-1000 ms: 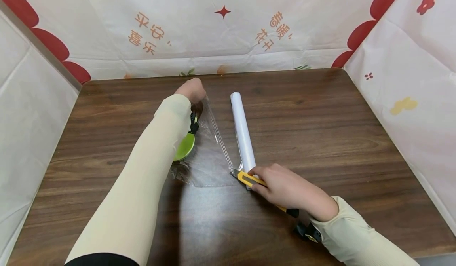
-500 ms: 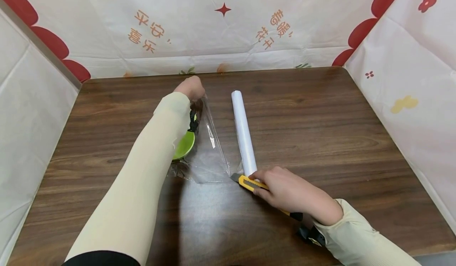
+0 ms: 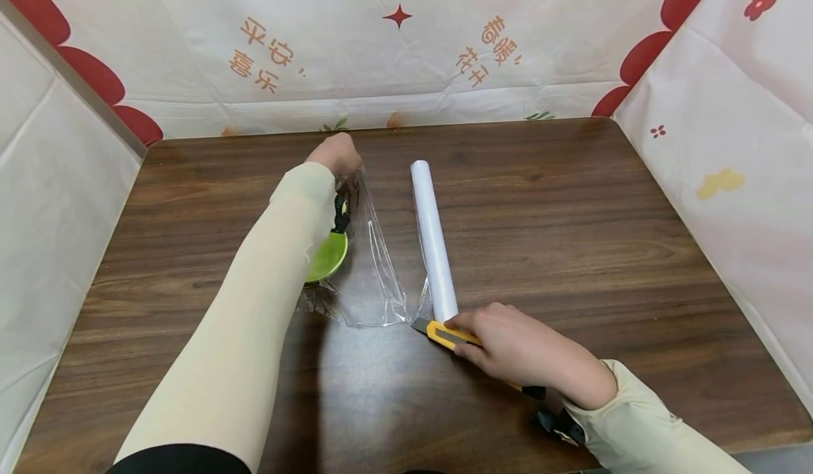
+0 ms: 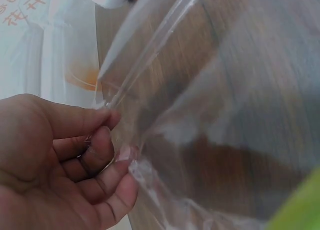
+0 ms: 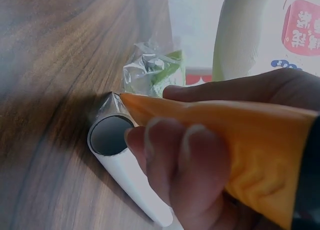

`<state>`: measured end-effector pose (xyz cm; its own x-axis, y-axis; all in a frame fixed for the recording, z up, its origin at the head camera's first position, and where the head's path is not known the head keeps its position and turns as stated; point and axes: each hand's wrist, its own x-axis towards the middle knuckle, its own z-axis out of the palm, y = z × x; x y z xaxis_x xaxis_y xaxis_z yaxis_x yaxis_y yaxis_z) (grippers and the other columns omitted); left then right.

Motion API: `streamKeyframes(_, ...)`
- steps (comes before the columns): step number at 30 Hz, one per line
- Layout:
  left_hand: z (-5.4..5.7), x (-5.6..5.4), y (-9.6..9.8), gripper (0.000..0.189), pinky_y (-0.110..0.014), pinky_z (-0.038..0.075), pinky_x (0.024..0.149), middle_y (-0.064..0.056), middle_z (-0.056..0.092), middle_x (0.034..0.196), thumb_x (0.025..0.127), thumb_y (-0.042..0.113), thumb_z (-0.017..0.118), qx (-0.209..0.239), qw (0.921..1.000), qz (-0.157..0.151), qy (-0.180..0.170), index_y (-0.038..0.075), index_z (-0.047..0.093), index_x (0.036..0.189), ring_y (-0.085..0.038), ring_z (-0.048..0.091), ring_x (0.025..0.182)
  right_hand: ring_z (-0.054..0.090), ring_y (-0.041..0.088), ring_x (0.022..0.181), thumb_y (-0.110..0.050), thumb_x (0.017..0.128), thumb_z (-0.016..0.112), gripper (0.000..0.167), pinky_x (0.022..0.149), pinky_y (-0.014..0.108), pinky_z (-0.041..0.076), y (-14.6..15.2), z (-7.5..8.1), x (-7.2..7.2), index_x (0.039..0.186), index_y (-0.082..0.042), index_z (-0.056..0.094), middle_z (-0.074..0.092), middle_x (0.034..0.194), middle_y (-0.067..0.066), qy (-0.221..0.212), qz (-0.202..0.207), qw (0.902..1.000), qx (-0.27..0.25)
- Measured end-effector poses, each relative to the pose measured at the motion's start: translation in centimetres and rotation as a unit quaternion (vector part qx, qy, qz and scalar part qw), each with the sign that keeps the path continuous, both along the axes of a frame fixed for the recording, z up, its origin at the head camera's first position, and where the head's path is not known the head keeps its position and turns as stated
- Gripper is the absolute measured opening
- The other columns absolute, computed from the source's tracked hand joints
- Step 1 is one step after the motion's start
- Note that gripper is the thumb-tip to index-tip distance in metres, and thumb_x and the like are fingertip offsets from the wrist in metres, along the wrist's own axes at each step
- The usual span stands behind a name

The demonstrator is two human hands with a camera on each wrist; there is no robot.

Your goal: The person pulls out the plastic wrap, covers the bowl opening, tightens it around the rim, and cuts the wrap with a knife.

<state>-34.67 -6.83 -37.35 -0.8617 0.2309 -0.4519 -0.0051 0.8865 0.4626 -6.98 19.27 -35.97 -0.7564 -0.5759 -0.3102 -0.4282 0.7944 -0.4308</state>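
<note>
In the head view my left hand (image 3: 336, 153) is at the far side of a sheet of clear cling film (image 3: 371, 283). The left wrist view shows its thumb and index finger pinching the film's edge (image 4: 107, 102). Under the film sits a green bowl (image 3: 329, 255), partly hidden by my left forearm. My right hand (image 3: 514, 340) grips a yellow utility knife (image 3: 447, 334), its blade (image 3: 420, 325) extended at the film's near right corner. Beside the blade lies the white cling film roll (image 3: 434, 241); its hollow tube end (image 5: 111, 135) faces the right wrist camera.
The brown wooden table (image 3: 571, 234) reaches back to a patterned white cloth (image 3: 394, 58), which also hangs along both sides. A black strap-like item (image 3: 341, 213) shows by the bowl, near my left wrist. Another dark device (image 3: 559, 424) is at my right wrist.
The knife has slid slightly toward the near edge, with my right hand. The film's right edge has slackened and stands apart from the roll near the blade. My left hand has shifted slightly left.
</note>
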Motion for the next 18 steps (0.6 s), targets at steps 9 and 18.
streamKeyframes(9,-0.16,-0.05,-0.53,0.026,-0.028,0.040,0.055,-0.006,0.049,0.075,0.102,0.016,0.042,-0.018,0.9998,-0.001,0.009,0.001,0.062,0.107,-0.010,0.038,0.047,0.051,0.002,0.067,-0.023,0.091,0.066,0.033,0.060,0.025,0.045,0.19,0.05,0.32,0.122,-0.012,0.066,0.070,0.096,-0.003,-0.008,-0.006,1.0000,0.000)
streamKeyframes(18,0.51,0.71,-0.89,0.025,-0.034,0.044,0.079,-0.014,0.053,0.105,0.102,0.021,0.047,-0.038,0.9992,-0.001,0.015,-0.001,0.059,0.102,-0.024,0.049,0.088,0.050,0.003,0.064,-0.023,0.091,0.066,0.032,0.059,0.027,0.045,0.28,0.00,0.68,0.122,-0.013,0.066,0.070,0.092,-0.002,0.006,0.003,1.0000,0.006)
